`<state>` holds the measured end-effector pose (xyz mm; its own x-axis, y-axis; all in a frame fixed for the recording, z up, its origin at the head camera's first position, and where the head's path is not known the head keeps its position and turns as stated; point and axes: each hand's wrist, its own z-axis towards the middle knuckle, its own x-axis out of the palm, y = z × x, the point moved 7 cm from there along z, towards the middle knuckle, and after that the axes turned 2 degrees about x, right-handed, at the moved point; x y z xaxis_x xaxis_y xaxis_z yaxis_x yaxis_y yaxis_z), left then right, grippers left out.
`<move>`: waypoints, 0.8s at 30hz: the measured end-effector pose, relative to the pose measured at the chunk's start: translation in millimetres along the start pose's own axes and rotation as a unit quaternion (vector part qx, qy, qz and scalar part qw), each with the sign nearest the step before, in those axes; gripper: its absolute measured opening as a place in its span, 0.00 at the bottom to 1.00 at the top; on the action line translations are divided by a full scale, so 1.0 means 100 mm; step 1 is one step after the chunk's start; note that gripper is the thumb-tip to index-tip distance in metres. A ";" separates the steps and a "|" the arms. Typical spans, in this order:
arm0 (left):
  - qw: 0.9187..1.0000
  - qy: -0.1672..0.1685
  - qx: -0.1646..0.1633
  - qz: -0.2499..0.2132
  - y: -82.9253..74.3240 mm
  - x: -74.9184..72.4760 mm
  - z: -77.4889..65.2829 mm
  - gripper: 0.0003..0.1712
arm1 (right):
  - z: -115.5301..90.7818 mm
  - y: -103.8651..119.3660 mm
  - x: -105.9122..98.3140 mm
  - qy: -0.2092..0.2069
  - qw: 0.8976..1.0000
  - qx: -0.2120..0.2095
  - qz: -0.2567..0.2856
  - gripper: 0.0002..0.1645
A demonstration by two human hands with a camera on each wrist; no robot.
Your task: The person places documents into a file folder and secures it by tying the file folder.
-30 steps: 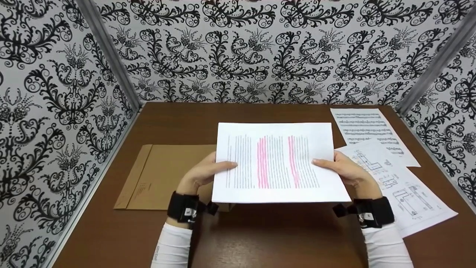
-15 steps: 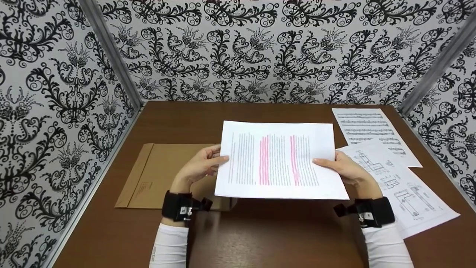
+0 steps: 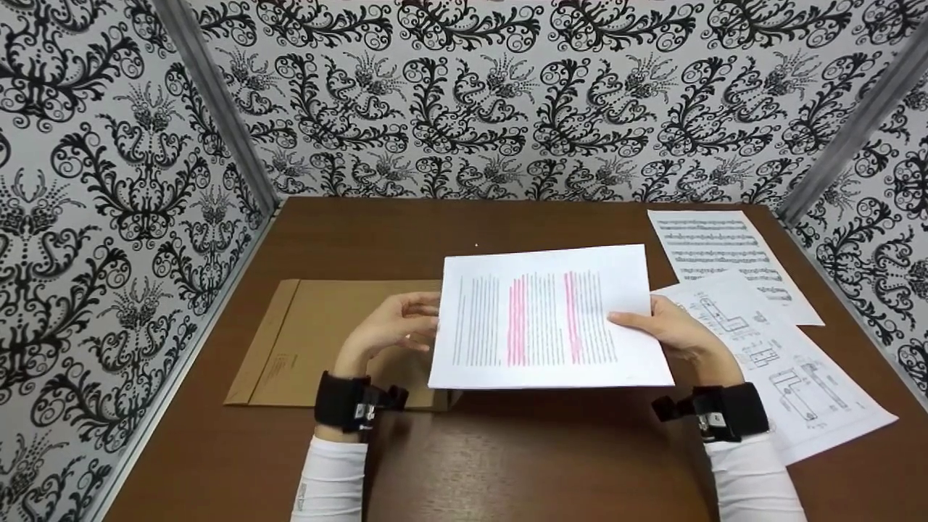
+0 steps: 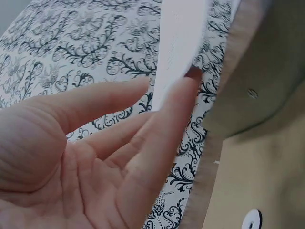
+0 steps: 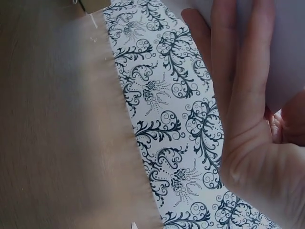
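A stack of white sheets (image 3: 544,319) is held up above the table, its top page printed with text lines, some marked pink. My right hand (image 3: 685,330) grips its right edge, thumb on the top page and fingers underneath, as the right wrist view shows. At the left edge my left hand (image 3: 388,326) has its fingers stretched out and its thumb off the page. In the left wrist view the left fingertips touch or nearly touch the paper (image 4: 178,43). Behind the left hand lies a brown envelope (image 3: 326,341), partly hidden by the stack.
At the right, a sheet of music (image 3: 714,239) lies partly under a sheet with technical drawings (image 3: 783,370). The brown table (image 3: 493,464) meets patterned walls (image 3: 478,94) at the back and sides. A round button (image 4: 252,220) shows on the envelope in the left wrist view.
My left hand has loosened from the stack's left edge, thumb lifting off the page. The stack's left side has shifted right and tilted slightly. The right hand has kept its grip.
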<state>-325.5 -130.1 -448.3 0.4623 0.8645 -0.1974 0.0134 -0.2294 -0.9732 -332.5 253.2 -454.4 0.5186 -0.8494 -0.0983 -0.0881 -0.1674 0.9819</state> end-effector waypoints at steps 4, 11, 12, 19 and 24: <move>1.000 0.004 -0.007 0.028 0.04 0.04 0.02 0.32 | 0.01 -0.03 -0.03 -0.016 0.999 0.014 -0.038 0.15; 0.997 0.018 -0.038 0.068 0.13 0.18 0.06 0.31 | 0.00 -0.05 -0.07 -0.032 0.996 0.036 -0.077 0.29; 0.996 0.024 -0.038 0.073 0.13 0.20 0.06 0.31 | 0.00 -0.06 -0.08 -0.034 0.996 0.040 -0.075 0.29; 0.988 0.044 0.002 0.147 0.11 0.35 0.11 0.29 | -0.01 -0.07 -0.11 -0.033 0.995 0.047 -0.084 0.29; 0.959 0.023 0.063 0.277 0.04 0.43 0.13 0.26 | -0.01 -0.11 -0.13 -0.032 0.993 0.050 -0.097 0.31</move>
<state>-317.5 -88.0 -462.1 0.4068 0.6047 -0.6847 -0.3508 -0.5886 -0.7283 -337.3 266.8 -464.2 0.4783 -0.8260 -0.2982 -0.0764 -0.3774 0.9229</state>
